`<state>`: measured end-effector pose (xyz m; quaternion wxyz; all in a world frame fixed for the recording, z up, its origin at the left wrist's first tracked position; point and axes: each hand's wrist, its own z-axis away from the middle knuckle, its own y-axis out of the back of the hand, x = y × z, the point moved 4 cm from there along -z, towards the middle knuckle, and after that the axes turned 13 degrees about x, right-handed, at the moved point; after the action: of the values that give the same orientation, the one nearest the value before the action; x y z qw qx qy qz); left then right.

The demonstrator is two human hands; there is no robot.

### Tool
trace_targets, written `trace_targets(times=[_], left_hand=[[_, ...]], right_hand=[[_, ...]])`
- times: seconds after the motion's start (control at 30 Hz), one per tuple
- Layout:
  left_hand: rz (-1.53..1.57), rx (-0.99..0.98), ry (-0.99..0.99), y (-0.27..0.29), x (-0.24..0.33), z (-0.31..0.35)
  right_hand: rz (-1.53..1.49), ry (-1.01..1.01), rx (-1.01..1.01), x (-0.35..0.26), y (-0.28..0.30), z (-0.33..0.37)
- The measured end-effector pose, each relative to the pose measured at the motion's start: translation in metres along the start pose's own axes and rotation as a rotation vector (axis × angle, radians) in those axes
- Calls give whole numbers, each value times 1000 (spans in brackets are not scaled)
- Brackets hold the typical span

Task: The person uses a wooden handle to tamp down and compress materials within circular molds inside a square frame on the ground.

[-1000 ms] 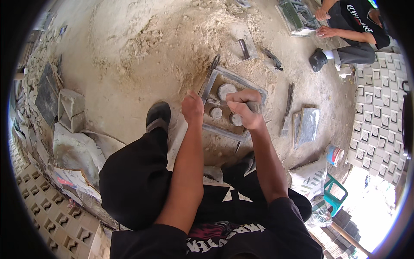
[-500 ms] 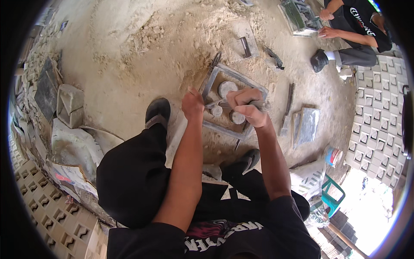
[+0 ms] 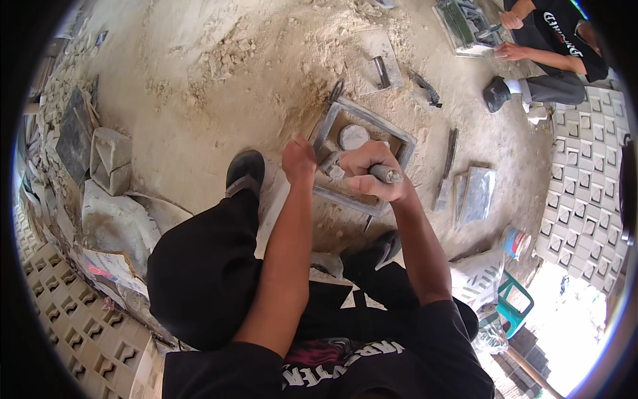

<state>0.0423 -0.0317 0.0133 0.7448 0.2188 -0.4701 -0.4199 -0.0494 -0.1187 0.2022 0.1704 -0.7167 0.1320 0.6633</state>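
A rectangular grey frame point(image 3: 379, 118) rests on the dusty ground between my feet, with pale round discs point(image 3: 353, 137) inside it. My left hand point(image 3: 299, 158) is closed at the frame's left side and seems to grip it; its fingertips are hidden. Over the inside of the frame, my right hand point(image 3: 373, 171) wraps round a tool with a thick, round grey handle point(image 3: 387, 174). The handle's end points up and right; the working end lies low among the discs, mostly hidden by the hand, so its kind does not show.
Beyond the frame lie a flat board point(image 3: 379, 53) with a dark cylinder point(image 3: 380, 72) and a dark tool point(image 3: 425, 90). To the right are a long bar point(image 3: 448, 169) and stacked slabs point(image 3: 480, 193). A co-worker point(image 3: 555, 53) handles another frame at upper right. Patterned blocks point(image 3: 585, 179) stand beyond.
My right hand has turned and shifted slightly left and down, so the handle's end now shows. My left hand stays at the frame's side.
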Motion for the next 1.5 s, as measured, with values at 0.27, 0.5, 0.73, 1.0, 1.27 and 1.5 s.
trace_targets(times=[0.27, 0.5, 0.73, 1.0, 1.27, 1.5], left_hand=[[46, -12, -82, -28, -24, -21], [330, -99, -140, -40, -39, -31], [111, -53, -192, -55, -44, -46], [89, -8, -52, -8, -11, -6], [90, -26, 10, -3, -10, -4], [94, 20, -68, -10, -8, -6]], right_hand=[[163, -52, -196, 20, -21, 3], [-11, -193, 864, 10, -10, 1], [68, -26, 698, 1, -24, -1], [-55, -86, 761, 21, -12, 4], [154, -45, 708, 25, -11, -4], [136, 36, 685, 21, -14, 15]])
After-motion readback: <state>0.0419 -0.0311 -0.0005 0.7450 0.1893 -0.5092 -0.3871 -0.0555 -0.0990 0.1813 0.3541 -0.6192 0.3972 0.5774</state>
